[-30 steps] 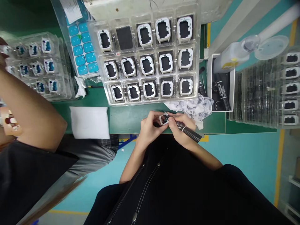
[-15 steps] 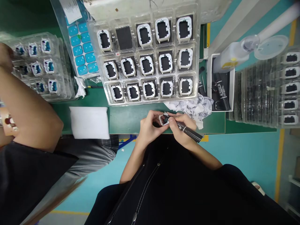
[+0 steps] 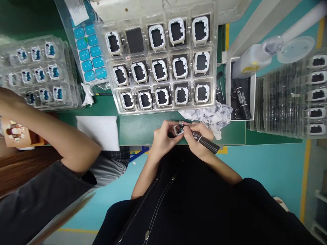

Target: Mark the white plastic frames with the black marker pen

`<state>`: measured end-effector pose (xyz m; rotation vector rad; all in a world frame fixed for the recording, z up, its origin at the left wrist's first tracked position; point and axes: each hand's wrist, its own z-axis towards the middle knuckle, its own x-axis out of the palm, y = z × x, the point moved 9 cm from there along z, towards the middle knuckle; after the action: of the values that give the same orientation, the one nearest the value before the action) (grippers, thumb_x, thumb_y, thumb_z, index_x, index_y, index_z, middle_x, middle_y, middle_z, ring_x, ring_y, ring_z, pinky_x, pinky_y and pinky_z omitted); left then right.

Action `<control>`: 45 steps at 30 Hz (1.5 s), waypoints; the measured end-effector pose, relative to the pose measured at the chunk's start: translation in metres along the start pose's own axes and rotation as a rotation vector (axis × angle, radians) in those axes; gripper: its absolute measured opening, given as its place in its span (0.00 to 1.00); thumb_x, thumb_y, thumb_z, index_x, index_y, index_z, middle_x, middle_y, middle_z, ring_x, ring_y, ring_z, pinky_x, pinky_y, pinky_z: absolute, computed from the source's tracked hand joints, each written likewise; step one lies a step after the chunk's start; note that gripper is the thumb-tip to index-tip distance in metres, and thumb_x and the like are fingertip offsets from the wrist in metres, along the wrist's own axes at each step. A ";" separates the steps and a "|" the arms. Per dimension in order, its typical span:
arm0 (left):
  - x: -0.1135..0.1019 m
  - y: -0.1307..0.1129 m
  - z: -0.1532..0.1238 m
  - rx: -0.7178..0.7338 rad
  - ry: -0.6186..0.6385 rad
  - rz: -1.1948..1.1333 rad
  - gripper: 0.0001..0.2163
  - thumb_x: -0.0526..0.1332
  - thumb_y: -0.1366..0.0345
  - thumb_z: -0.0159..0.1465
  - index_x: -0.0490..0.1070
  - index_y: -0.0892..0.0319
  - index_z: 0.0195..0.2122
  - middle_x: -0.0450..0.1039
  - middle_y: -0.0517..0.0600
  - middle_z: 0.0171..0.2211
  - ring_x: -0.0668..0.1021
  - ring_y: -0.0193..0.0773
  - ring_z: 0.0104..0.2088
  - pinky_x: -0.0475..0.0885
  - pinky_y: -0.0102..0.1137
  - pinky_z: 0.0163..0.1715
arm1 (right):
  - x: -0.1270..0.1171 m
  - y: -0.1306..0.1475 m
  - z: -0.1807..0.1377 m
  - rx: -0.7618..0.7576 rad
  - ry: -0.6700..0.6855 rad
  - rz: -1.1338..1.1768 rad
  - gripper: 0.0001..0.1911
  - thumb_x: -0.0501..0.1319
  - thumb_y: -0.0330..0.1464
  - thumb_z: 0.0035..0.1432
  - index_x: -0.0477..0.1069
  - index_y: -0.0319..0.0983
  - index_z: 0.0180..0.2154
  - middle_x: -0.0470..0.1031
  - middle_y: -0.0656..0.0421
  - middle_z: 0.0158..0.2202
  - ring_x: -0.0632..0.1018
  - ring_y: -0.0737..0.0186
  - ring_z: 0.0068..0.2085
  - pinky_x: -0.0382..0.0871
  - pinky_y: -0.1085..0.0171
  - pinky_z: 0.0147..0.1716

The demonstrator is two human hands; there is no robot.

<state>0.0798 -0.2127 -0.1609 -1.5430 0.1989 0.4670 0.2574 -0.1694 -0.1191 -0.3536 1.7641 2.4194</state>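
Close to the bench's front edge, my left hand [image 3: 162, 139] is closed around a small white frame [image 3: 178, 129], rounded and square like a watch case. My right hand [image 3: 199, 139] grips a black marker pen [image 3: 206, 142]. The pen's tip end points left at the frame, and the right fingers cover where the two meet. Beyond both hands lies a clear plastic tray [image 3: 163, 109] with similar white frames in its pockets. One pocket in its back row shows only a dark pad [image 3: 135, 40].
Crumpled paper [image 3: 213, 119] lies right of my hands. A white box [image 3: 253, 92] holds a bottle [image 3: 251, 61] and markers. Tray stacks [image 3: 278, 102] stand far right. At left are a white cloth [image 3: 98, 133], blue-piece sheets [image 3: 89, 52], more trays [image 3: 67, 85] and a co-worker's arm [image 3: 56, 131].
The co-worker's arm has moved from the left trays toward the front and right, uncovering more tray pockets. My hands stay almost in place, with the frame and marker still held.
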 end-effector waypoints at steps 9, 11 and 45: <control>-0.001 -0.001 -0.001 0.016 -0.005 -0.042 0.19 0.81 0.55 0.69 0.77 0.52 0.53 0.87 0.46 0.38 0.88 0.36 0.32 0.84 0.28 0.34 | -0.003 0.005 0.001 -0.023 -0.013 0.032 0.08 0.70 0.33 0.74 0.77 0.47 0.38 0.93 0.58 0.40 0.95 0.49 0.46 0.93 0.52 0.46; -0.001 0.000 -0.001 0.011 -0.001 -0.039 0.19 0.81 0.57 0.68 0.77 0.52 0.53 0.87 0.46 0.38 0.89 0.36 0.33 0.84 0.29 0.35 | -0.002 0.006 0.001 -0.029 -0.005 0.019 0.08 0.70 0.32 0.74 0.77 0.47 0.39 0.93 0.59 0.40 0.95 0.48 0.46 0.94 0.52 0.47; 0.000 -0.004 0.009 -0.078 0.033 -0.167 0.25 0.86 0.50 0.60 0.78 0.54 0.49 0.84 0.45 0.35 0.84 0.35 0.31 0.81 0.31 0.35 | -0.003 -0.024 -0.016 0.123 -0.085 0.307 0.11 0.72 0.38 0.75 0.72 0.48 0.41 0.77 0.69 0.25 0.88 0.59 0.32 0.90 0.54 0.45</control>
<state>0.0799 -0.2041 -0.1565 -1.6295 0.0775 0.3206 0.2680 -0.1770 -0.1452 0.0367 2.0458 2.4576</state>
